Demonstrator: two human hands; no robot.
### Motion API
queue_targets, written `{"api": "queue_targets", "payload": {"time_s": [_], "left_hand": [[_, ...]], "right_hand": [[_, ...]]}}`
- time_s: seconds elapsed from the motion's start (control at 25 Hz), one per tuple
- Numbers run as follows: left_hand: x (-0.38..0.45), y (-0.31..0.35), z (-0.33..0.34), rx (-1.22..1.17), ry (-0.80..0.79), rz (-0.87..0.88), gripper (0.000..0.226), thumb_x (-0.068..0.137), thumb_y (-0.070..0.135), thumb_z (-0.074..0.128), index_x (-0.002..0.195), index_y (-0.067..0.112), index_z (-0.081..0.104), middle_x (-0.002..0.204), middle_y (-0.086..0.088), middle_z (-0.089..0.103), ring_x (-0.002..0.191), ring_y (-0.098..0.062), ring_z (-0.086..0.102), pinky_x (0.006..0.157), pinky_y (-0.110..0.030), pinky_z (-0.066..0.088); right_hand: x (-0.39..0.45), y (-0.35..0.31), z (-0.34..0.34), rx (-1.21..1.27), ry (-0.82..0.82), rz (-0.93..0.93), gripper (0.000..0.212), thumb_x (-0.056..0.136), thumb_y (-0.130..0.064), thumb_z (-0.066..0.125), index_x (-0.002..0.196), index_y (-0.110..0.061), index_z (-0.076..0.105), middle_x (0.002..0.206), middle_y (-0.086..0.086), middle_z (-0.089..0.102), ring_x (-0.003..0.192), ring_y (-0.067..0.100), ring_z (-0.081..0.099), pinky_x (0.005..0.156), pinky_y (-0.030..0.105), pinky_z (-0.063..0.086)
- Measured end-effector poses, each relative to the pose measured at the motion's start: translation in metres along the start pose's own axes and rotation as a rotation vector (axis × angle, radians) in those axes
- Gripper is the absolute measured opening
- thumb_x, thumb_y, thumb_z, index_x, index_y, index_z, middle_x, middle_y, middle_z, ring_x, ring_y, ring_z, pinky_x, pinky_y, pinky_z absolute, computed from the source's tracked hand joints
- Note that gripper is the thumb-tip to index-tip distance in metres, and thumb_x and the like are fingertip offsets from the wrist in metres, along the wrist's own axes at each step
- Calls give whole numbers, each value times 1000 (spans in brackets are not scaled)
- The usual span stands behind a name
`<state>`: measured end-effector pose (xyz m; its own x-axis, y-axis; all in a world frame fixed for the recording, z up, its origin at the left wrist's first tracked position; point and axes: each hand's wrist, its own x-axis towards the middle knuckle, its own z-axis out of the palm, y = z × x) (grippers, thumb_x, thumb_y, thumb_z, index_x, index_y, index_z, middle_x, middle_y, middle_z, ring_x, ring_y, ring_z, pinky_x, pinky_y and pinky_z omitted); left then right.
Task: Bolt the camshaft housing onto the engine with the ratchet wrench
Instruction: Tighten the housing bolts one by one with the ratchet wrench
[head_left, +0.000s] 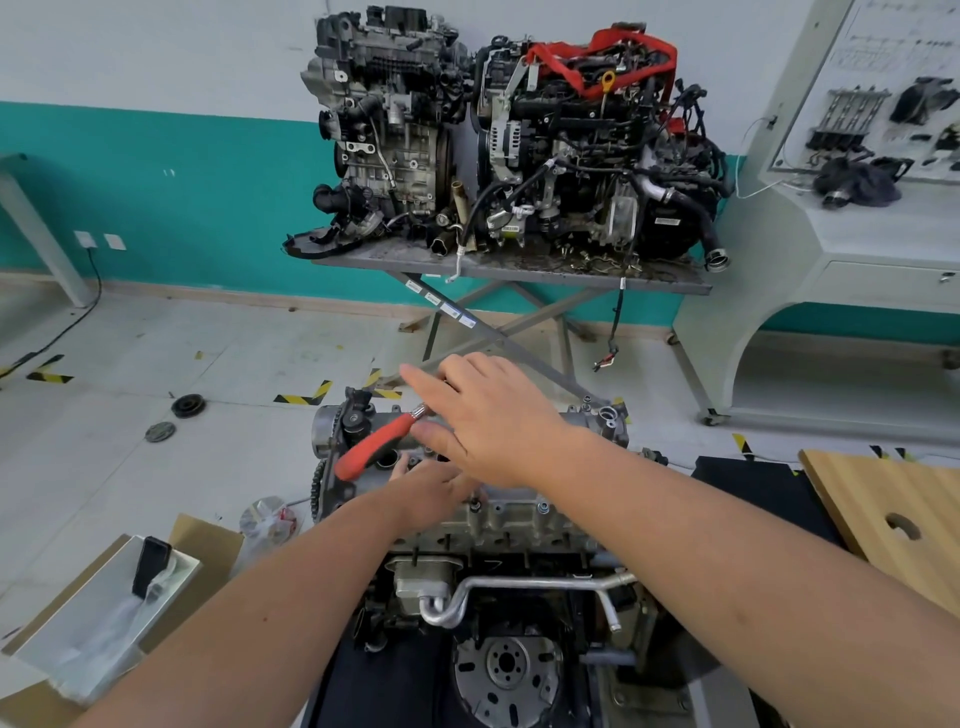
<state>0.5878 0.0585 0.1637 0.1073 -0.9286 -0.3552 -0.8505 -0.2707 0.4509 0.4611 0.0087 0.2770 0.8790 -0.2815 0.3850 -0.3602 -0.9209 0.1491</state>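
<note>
The engine (498, 587) stands low in the middle, with the grey camshaft housing (582, 421) across its top. A ratchet wrench with a red handle (371, 447) lies slanted over the housing's left part; its metal neck disappears under my right hand (485, 421). That hand hovers over the housing with fingers stretched out to the left, thumb near the wrench neck; whether it grips the wrench is hidden. My left hand (431, 491) rests on the housing's near edge, fingers loosely bent beside a bolt (474, 503). It hides whatever lies beneath it.
Two other engines (509, 135) sit on a grey stand behind. A wooden board (893, 519) lies at the right, an open cardboard box (119, 597) at the left. A pulley (188, 405) and a disc lie on the floor. A white training console (857, 218) stands far right.
</note>
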Motion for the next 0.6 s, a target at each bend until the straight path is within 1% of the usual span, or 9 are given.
{"api": "queue_targets", "payload": {"time_s": [0.12,0.24,0.28,0.32,0.36,0.4,0.44,0.52,0.6], "left_hand": [[-5,0,-1,-89,-8,14,54,100,63,17,108,44,67,127,9,59,147,-13,23,119,-50,-16],[-6,-1,-1,-81,-9,35,60,97,68,15,101,43,69,132,11,58,146,-15,25,118,-49,-17],[-5,-1,0,-68,-6,43,59,98,68,16,100,42,69,133,13,57,146,-15,26,117,-50,-17],[-4,-2,0,-60,-1,49,59,98,67,16,100,42,70,134,15,56,145,-14,27,116,-50,-17],[-3,-2,0,-56,3,53,59,99,66,17,101,42,70,134,17,55,145,-14,27,116,-49,-17],[-4,-2,0,-53,6,57,59,99,66,17,102,42,70,134,18,55,145,-14,27,116,-50,-17],[-4,-3,0,-52,7,63,59,98,66,17,103,41,70,132,19,56,144,-14,27,116,-50,-17],[-4,-4,1,-44,2,75,58,99,65,16,104,41,69,127,18,59,143,-14,30,117,-52,-16],[-3,-2,1,-48,-2,63,57,99,61,15,106,41,68,123,15,62,140,-14,34,117,-53,-15]], "right_hand": [[8,-4,-10,6,-69,65,46,105,-46,25,138,-21,48,102,3,59,91,23,56,74,37,40],[28,-6,-20,16,-220,277,27,105,-32,36,102,-18,59,90,4,63,77,24,59,59,34,34],[32,-6,-25,131,-288,406,24,103,-27,40,91,-16,58,87,5,65,75,27,61,56,35,38],[35,-4,-27,367,-326,555,24,101,-24,42,87,-12,57,84,7,68,75,32,65,58,38,47],[34,-3,-29,717,-319,711,23,101,-21,43,88,-9,58,81,10,71,76,34,70,70,44,55],[30,-6,-30,1107,-282,852,20,101,-18,45,91,-7,59,79,11,73,77,32,72,83,46,56],[23,-10,-29,1459,-217,939,18,101,-14,47,92,-6,59,78,9,74,78,28,73,89,43,53],[12,-14,-21,1890,1,1017,19,100,-11,52,83,-11,61,77,2,72,80,19,69,80,30,48],[7,-18,-10,2076,256,1065,26,98,-10,57,74,-18,53,76,-1,66,83,16,65,69,25,45]]}}
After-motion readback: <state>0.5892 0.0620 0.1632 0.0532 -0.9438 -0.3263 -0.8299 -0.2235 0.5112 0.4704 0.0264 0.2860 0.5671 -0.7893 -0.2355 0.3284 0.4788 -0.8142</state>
